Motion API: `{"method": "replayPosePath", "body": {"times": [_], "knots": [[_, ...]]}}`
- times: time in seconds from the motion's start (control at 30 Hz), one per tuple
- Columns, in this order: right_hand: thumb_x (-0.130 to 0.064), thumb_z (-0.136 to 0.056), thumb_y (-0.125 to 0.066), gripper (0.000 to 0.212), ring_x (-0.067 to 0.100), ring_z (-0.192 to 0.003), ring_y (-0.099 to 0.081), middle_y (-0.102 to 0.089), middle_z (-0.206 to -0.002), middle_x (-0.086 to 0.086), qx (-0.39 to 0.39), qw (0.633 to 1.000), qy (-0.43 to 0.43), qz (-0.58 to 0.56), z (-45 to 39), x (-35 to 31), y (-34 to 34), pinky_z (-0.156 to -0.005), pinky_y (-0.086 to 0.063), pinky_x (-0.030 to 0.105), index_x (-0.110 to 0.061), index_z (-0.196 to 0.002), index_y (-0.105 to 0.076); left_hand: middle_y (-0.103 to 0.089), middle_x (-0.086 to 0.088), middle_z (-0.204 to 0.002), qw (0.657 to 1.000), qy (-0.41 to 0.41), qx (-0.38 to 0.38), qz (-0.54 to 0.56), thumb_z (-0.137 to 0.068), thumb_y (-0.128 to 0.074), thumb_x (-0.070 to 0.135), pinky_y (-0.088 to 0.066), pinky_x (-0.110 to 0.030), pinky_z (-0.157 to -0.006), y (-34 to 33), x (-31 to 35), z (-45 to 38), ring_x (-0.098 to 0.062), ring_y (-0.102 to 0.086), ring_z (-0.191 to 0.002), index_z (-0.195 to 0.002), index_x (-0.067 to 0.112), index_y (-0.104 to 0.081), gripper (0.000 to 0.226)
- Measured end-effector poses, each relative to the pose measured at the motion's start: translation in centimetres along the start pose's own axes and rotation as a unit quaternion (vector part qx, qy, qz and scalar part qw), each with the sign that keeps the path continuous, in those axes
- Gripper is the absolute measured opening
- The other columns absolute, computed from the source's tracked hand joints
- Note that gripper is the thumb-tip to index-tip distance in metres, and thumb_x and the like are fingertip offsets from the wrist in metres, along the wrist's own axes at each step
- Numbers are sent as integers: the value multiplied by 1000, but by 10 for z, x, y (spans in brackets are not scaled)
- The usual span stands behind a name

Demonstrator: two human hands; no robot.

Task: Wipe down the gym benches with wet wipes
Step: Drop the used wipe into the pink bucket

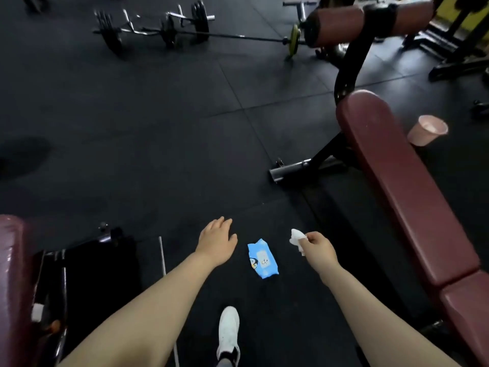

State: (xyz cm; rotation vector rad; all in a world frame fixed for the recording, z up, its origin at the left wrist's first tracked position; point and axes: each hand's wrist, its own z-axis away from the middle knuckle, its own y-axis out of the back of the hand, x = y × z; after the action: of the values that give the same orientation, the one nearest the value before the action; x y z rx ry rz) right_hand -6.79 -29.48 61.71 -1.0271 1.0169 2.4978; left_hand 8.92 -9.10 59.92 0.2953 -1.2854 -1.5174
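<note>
Dark rubber floor tiles are stretching across this dim gym, and barbells with plates are lying on them at the far side. A long maroon bench is running along the right on a black frame, with a padded roller of the same colour standing above its far end. A pink bucket is sitting on the floor just beyond the bench. The edge of a second maroon bench is showing at the lower left.

The person is standing between the two benches, one white shoe showing below, and is reaching both bare arms forward and down. The left hand is hanging palm down with its fingers relaxed and loosely spread, holding nothing. The right hand is pinching a crumpled white wipe between thumb and fingers, out in the air and clear of the bench. A blue pack of wet wipes is lying flat on the floor between the two hands, its label facing up, apart from both.
</note>
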Motion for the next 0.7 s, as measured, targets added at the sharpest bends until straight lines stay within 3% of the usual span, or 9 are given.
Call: {"method": "replayPosePath", "body": {"times": [0.33,0.47,0.7], "knots": [[-18,-91,-53,12,14,-74,-57,-64,-86,0,19,992,-128,7,-115,67,-43,-57,-39,26,-14,-97,-63,-22,-5,-162,992,30,-123,6,-101,-42,29,-18,-37,-121,-70,-19,-120,-24,-17,-150,-154,16,-28,56],[-20,-89,-53,14,17,-77,-59,-65,-87,2,-5,984,-172,47,-164,101,-70,-62,-44,28,-14,-97,-63,-25,-4,-162,983,63,-162,66,-104,-39,29,-17,-35,-119,-115,-35,-157,-22,-16,-150,-154,18,-30,52],[-18,-89,-53,10,13,-70,-54,-63,-87,2,-72,974,-163,141,-272,170,-127,-55,-40,24,-15,-94,-62,-29,-2,-160,964,133,-194,123,-102,-44,24,-24,-33,-117,-227,-58,-227,-19,-27,-147,-155,17,-26,56]]}}
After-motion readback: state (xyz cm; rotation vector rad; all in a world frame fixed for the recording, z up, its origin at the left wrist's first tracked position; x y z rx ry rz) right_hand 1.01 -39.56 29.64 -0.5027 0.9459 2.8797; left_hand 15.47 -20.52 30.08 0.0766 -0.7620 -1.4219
